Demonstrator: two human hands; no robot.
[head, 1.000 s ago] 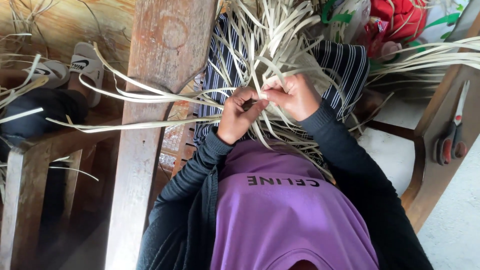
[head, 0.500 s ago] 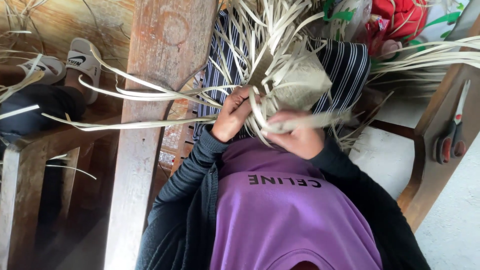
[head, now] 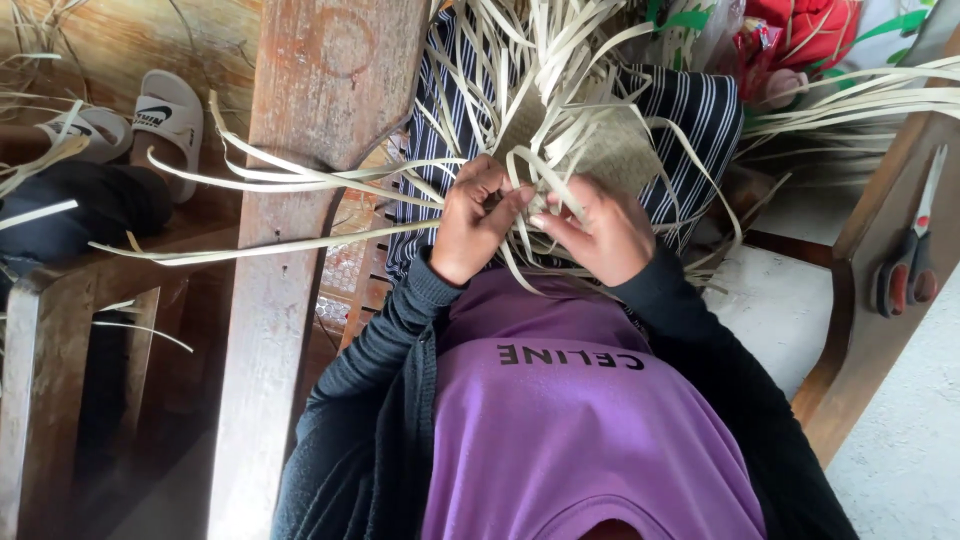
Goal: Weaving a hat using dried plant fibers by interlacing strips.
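Two hands (head: 540, 225) pinching pale strips (head: 560, 90), fanning outward

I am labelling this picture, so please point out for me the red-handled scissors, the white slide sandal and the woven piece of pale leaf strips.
Red-handled scissors (head: 908, 262): head view, on the handles.
White slide sandal (head: 167, 118): head view, on the strap.
Woven piece of pale leaf strips (head: 612, 152): head view, on the plaited flat part.

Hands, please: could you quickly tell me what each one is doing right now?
Left hand: closed, pinching pale leaf strips.
Right hand: fingers curled on the same strips.
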